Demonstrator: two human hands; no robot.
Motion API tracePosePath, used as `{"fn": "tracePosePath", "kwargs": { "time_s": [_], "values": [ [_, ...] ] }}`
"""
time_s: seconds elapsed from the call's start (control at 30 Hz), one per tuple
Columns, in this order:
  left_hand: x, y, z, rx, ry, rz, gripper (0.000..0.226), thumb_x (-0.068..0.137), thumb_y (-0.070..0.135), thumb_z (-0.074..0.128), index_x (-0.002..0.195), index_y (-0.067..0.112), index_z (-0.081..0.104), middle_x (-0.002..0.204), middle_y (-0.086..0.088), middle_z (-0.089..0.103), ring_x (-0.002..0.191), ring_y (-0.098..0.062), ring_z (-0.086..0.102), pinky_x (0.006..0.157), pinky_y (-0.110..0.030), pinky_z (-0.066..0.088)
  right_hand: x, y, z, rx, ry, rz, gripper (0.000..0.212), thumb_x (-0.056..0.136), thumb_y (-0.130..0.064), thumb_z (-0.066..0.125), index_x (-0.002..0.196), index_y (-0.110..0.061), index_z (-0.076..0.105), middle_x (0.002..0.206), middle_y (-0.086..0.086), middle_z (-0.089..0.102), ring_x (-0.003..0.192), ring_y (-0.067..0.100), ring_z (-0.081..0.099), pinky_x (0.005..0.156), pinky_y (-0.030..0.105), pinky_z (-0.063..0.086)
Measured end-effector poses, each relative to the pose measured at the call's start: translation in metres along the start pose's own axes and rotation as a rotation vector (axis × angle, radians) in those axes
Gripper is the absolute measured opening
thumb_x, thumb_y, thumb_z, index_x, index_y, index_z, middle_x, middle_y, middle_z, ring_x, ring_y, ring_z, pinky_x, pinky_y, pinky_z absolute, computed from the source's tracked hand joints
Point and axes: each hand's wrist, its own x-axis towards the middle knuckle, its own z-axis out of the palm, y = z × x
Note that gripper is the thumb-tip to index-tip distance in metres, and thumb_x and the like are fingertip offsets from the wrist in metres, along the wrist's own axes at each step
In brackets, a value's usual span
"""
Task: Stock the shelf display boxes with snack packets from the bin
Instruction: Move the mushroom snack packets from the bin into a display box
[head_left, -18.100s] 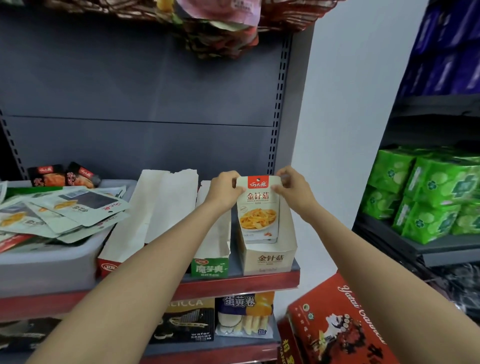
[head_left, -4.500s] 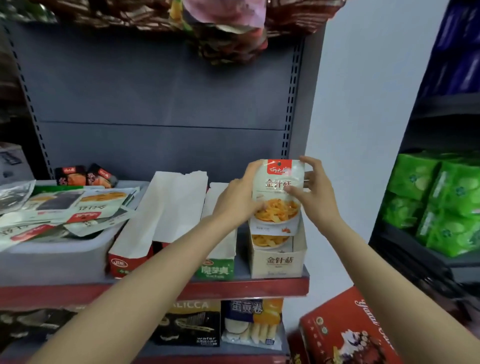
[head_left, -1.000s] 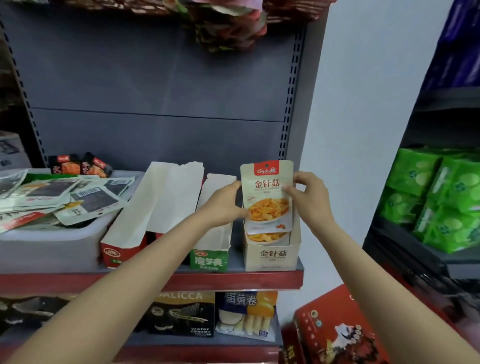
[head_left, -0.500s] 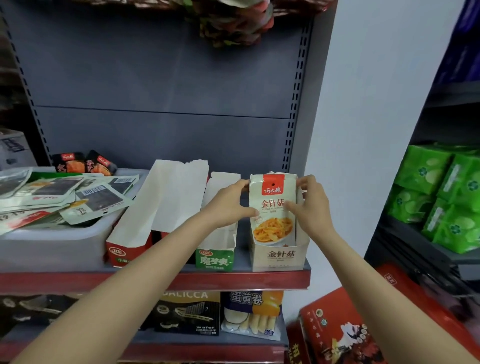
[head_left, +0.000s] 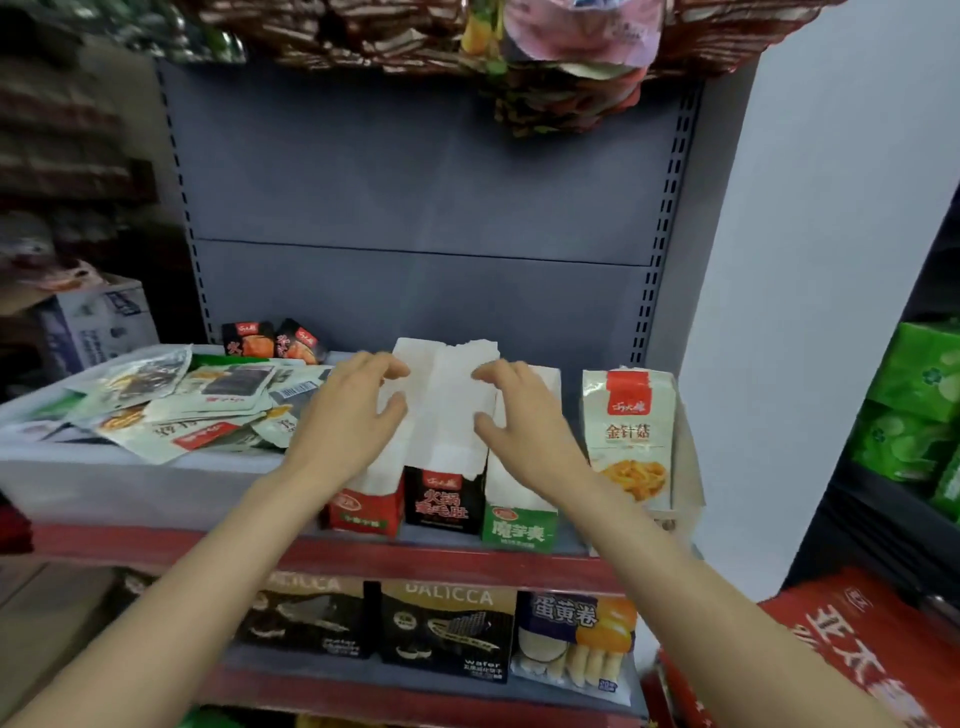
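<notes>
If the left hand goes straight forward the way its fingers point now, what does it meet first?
Probably the raised white flap of the black display box: the left hand hovers open, fingertips toward its left edge. Depth is unclear, so it may already touch.

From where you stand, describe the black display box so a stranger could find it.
On the red-edged shelf stand four cardboard display boxes. The black-fronted box is second from the left, between a red-fronted box and a green-fronted one; it alone is black.
</notes>
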Motion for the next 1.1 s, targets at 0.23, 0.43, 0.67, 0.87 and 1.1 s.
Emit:
{"fn": "tracePosePath", "kwargs": {
  "time_s": [0.23, 0.43, 0.67, 0.87, 1.1],
  "values": [
    [-0.015, -0.065, -0.065, 0.076, -0.523, -0.086, 0.11, 0.048, 0.084, 0.046, 0.139, 0.022, 0.044, 0.143, 0.002, 0.045, 0.129, -0.015, 0.043, 0.1, -0.021, 0.032, 0.037, -0.058, 0.078, -0.077, -0.321, -0.119, 0.068, 0.084, 0.004, 0.048, 0.146, -0.015, 0.029, 0.145, 0.01, 0.038, 0.132, 0.026, 0.034, 0.107, 0.035, 0.032],
    [-0.024, -0.088, -0.073, 0.02, -0.565, -0.087, 0.067, 0.075, 0.052, 0.071, 0.133, 0.022, 0.052, 0.136, 0.008, 0.052, 0.125, -0.01, 0.048, 0.106, -0.029, 0.038, 0.056, -0.068, 0.101, -0.141, -0.279, -0.092, 0.041, 0.089, 0.001, 0.045, 0.12, -0.018, 0.063, 0.124, 0.008, 0.06, 0.115, 0.028, 0.052, 0.092, 0.04, 0.046],
    [-0.025, -0.101, -0.079, -0.215, -0.302, -0.074, 0.025, 0.084, 0.023, 0.069, 0.108, 0.02, 0.064, 0.101, 0.009, 0.065, 0.092, -0.003, 0.058, 0.076, -0.012, 0.042, 0.061, -0.073, 0.078, 0.245, -0.065, 0.0, 0.012, 0.092, -0.018, 0.058, 0.083, -0.014, 0.065, 0.08, -0.003, 0.064, 0.076, 0.012, 0.056, 0.069, 0.023, 0.041],
    [-0.017, -0.089, -0.073, -0.32, 0.094, -0.063, 0.01, 0.09, 0.01, 0.058, 0.092, 0.016, 0.067, 0.089, 0.008, 0.069, 0.085, -0.009, 0.062, 0.079, -0.031, 0.05, 0.05, -0.077, 0.061, 0.792, -0.001, 0.165, 0.012, 0.092, -0.012, 0.057, 0.092, -0.022, 0.064, 0.102, -0.004, 0.068, 0.088, -0.003, 0.063, 0.077, 0.012, 0.049],
    [0.002, -0.039, -0.055, -0.668, 0.036, -0.164, 0.019, 0.092, 0.007, 0.056, 0.088, 0.025, 0.059, 0.097, -0.001, 0.068, 0.089, -0.015, 0.065, 0.06, -0.023, 0.057, 0.032, -0.057, 0.027, 0.75, 0.013, 0.191, 0.022, 0.094, -0.007, 0.053, 0.105, -0.023, 0.061, 0.103, -0.01, 0.069, 0.091, -0.002, 0.066, 0.066, 0.011, 0.051]
  ]
}}
